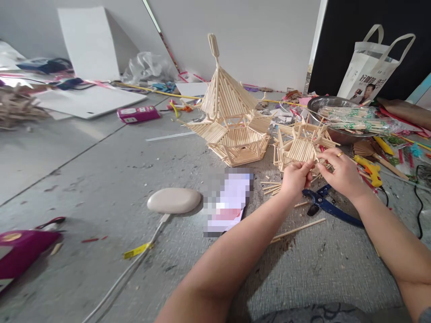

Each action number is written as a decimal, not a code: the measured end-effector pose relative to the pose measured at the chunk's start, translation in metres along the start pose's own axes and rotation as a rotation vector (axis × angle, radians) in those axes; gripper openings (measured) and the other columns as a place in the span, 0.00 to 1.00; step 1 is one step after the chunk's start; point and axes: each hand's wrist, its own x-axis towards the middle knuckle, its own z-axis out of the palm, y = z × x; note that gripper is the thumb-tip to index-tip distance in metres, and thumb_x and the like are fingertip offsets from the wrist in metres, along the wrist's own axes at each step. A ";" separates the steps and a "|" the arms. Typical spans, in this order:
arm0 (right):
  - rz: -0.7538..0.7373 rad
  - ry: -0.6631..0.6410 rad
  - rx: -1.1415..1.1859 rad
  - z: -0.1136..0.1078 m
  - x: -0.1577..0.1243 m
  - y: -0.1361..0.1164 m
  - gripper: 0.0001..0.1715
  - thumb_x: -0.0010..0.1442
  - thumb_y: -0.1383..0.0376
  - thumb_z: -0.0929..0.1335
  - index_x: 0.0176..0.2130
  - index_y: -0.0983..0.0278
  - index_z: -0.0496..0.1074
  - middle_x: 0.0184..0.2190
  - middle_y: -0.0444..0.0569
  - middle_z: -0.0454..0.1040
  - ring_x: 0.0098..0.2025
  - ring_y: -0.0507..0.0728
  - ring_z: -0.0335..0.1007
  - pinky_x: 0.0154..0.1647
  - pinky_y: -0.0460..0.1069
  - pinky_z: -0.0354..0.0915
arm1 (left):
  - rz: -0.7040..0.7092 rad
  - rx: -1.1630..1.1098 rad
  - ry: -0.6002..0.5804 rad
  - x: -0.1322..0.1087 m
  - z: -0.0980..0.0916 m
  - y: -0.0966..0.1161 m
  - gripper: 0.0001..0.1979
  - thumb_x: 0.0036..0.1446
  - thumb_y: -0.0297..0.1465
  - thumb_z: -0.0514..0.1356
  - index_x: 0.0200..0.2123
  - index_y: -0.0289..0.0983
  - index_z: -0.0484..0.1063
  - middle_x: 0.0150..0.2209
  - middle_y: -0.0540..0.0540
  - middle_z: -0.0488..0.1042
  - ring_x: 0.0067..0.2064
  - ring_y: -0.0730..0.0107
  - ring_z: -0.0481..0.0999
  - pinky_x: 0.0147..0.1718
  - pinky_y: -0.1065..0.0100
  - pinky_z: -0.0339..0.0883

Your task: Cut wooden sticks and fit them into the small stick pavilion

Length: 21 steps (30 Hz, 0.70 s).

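My left hand (pixel 295 178) and my right hand (pixel 340 170) are both closed on a small structure of pale wooden sticks (pixel 300 147), held just above the grey floor. The right hand, with a ring on one finger, pinches its near right edge; the left grips its near bottom edge. A taller stick pagoda model (pixel 229 116) with a pointed roof stands to the left of it. Loose sticks (pixel 298 229) lie on the floor under my wrists.
Blue-handled pliers (pixel 328 205) lie under my right wrist, a yellow glue gun (pixel 368 169) to the right. A metal bowl (pixel 332 104) holds packed sticks. A beige oval device (pixel 174 200) with a cable, a blurred phone (pixel 229 202) and a white tote bag (pixel 372 67) surround me.
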 end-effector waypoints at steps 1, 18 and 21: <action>-0.015 0.000 -0.007 0.001 0.000 0.000 0.14 0.58 0.64 0.60 0.42 0.62 0.71 0.41 0.53 0.71 0.46 0.59 0.67 0.46 0.53 0.63 | -0.012 -0.014 -0.003 0.000 0.000 0.001 0.14 0.49 0.39 0.61 0.22 0.35 0.65 0.11 0.58 0.60 0.10 0.83 0.55 0.10 0.77 0.45; 0.092 -0.021 -0.004 -0.024 -0.023 0.014 0.13 0.58 0.61 0.61 0.40 0.61 0.71 0.36 0.50 0.74 0.38 0.58 0.70 0.40 0.52 0.65 | 0.134 0.162 -0.043 -0.008 -0.002 -0.001 0.18 0.47 0.44 0.60 0.22 0.35 0.64 0.13 0.57 0.61 0.13 0.84 0.56 0.13 0.76 0.47; 0.279 -0.078 -0.068 -0.042 -0.032 0.037 0.13 0.57 0.60 0.61 0.37 0.61 0.72 0.32 0.49 0.75 0.32 0.57 0.71 0.33 0.50 0.64 | 0.285 0.222 -0.059 -0.014 -0.002 0.007 0.17 0.49 0.43 0.60 0.21 0.36 0.63 0.13 0.56 0.62 0.15 0.83 0.58 0.14 0.76 0.51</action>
